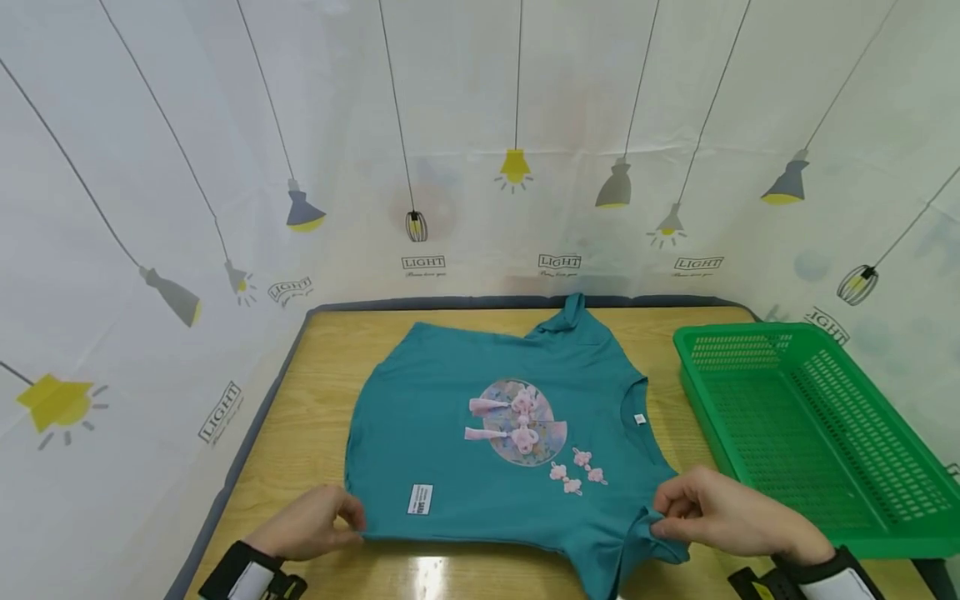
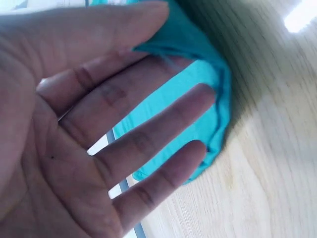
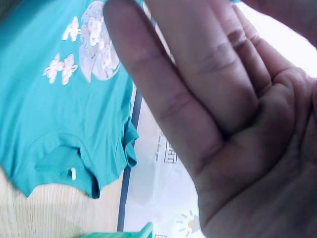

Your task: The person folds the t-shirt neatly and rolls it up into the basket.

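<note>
In the head view, the teal shirt (image 1: 420, 400) lies spread on the wooden table (image 1: 311, 392) to the left of the green basket (image 1: 798, 450), in front of the person; its long axis, hem to neck, runs sideways, neckline toward the basket. The right hand (image 1: 723, 512), nearer the basket, pinches the sleeve on the person's side; the left hand (image 1: 311, 523), farther from the basket, holds the near hem corner. The left wrist view shows thumb and forefinger closed on that corner, the other fingers loosely spread. In the right wrist view, the fingers look partly curled, the neckline facing the basket's edge; the pinch itself cannot be made out there.
</note>
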The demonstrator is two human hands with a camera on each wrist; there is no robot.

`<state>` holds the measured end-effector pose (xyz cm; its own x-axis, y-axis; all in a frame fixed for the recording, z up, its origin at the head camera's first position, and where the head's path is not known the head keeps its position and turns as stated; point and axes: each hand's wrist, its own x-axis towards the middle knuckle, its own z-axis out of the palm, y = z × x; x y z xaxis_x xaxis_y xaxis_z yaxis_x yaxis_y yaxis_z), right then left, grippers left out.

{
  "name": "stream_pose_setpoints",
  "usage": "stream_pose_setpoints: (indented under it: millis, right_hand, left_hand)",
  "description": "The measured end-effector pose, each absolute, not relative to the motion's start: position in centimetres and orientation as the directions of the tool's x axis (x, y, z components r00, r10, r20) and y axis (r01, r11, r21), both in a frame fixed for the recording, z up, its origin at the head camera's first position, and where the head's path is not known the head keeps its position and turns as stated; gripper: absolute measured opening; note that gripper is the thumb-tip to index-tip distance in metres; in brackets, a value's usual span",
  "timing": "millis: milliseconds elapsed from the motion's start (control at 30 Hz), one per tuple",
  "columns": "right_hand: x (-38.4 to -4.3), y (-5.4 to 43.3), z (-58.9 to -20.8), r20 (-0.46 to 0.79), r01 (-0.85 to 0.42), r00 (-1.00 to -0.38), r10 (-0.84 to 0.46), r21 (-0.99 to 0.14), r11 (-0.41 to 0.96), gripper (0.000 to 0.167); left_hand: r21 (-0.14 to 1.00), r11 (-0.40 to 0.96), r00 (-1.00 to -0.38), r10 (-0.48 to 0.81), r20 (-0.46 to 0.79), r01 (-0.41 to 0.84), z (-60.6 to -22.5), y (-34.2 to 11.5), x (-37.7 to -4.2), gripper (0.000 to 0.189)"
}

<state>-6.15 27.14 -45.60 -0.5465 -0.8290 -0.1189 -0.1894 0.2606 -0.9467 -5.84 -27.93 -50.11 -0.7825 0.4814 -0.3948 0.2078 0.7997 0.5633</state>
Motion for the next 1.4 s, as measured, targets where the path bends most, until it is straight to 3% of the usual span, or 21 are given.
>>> stream_pose_setpoints:
  millis: [167,367,467,600,700,867,1000,1400]
  right_hand:
    - [-6.3,27.0,-45.6,-0.105,-0.173,-0.512,-0.853,-0.960,0.222,0.016]
    - [-7.6,27.8,-46.0,-0.075,-0.196,-0.582,-0.810,-0.954,0.228,0.012]
    - [-9.0,28.1,-46.3,-0.108,-0.179,-0.698,-0.707,-0.931,0.319,0.018]
    - [-12.2,27.2,-47.9,-0.141,-0.125,-0.912,-0.386,-0.800,0.587,0.027]
    - [-15.0,25.7,-50.9,-0.109,-0.054,-0.978,-0.178,-0.692,0.720,0.027]
    - [-17.8,24.0,-55.5,-0.086,0.015,-0.995,-0.046,-0.597,0.802,0.025]
    - [-18.2,24.0,-56.8,-0.069,0.048,-0.998,0.010,-0.570,0.820,0.027]
    - [-18.5,24.7,-55.6,-0.213,0.040,-0.972,-0.102,-0.572,0.819,0.033]
  left_hand:
    - [0.619,0.761,-0.743,0.526,-0.414,0.194,-50.1,-28.1,-5.9,0.008]
    - [0.694,0.702,-0.719,0.564,-0.407,0.158,-50.5,-28.5,-7.4,0.006]
    - [0.756,0.642,-0.718,0.586,-0.375,0.129,-50.8,-28.9,-8.9,0.013]
    - [0.782,0.618,-0.773,0.531,-0.346,0.074,-52.4,-29.2,-12.1,0.021]
    - [0.744,0.668,-0.846,0.407,-0.345,0.017,-54.5,-28.9,-14.4,0.024]
    - [0.692,0.715,-0.909,0.222,-0.354,-0.095,-57.0,-28.4,-16.1,0.022]
    - [0.705,0.701,-0.911,0.210,-0.355,-0.113,-57.3,-28.2,-16.2,0.022]
    - [0.737,0.670,-0.901,0.257,-0.349,-0.094,-55.8,-27.9,-15.2,0.024]
